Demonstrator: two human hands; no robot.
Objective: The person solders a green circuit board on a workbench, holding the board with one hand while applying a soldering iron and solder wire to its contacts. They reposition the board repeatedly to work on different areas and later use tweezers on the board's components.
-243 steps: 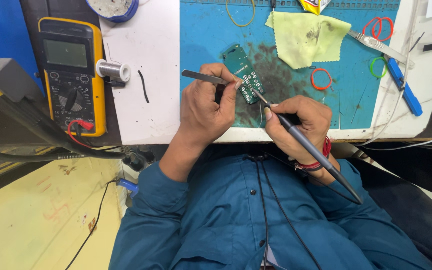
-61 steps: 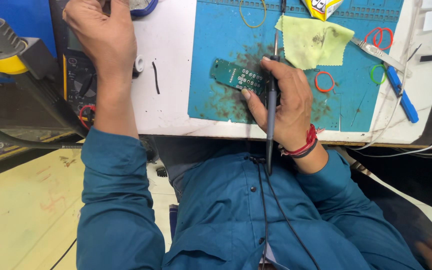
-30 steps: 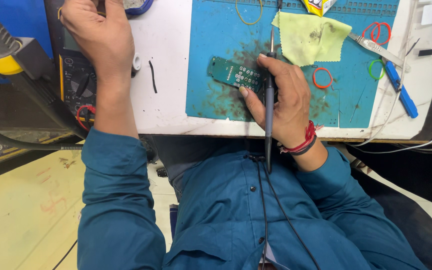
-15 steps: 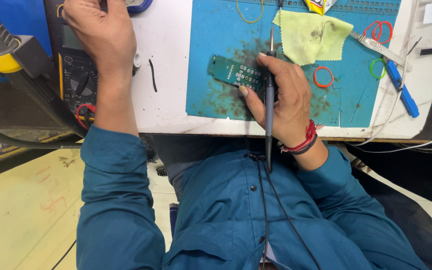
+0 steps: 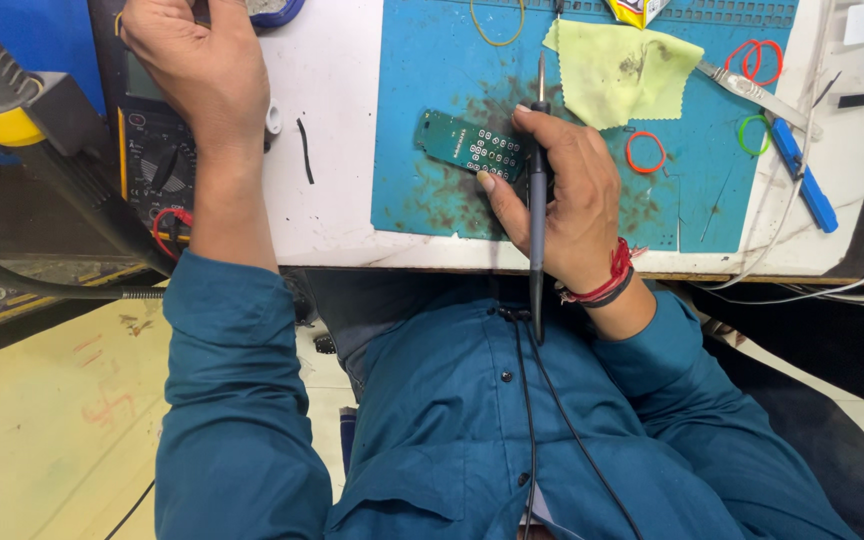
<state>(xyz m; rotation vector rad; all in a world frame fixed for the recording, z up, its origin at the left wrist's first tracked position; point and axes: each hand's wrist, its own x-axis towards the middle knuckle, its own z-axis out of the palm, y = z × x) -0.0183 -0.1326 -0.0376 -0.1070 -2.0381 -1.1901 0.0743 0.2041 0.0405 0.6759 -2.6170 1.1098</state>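
Circuit board (image 5: 472,147) is lying on the blue mat (image 5: 422,90), right hand (image 5: 564,195) gripping the soldering iron (image 5: 537,200) and pinning the board; left hand (image 5: 202,70) is curled over the multimeter (image 5: 152,150). Worth keeping the tip clear of the fingers.

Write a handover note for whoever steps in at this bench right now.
Left hand: reaching over the yellow multimeter at the bench's left, its fingertips out of view.
Right hand: holds the soldering iron upright, tip pointing away; fingertips rest on the green circuit board.
Board lies flat on the blue work mat, near the yellow cloth.
Done: cannot tell which joints are soldered.
Left: the iron is not on the board.
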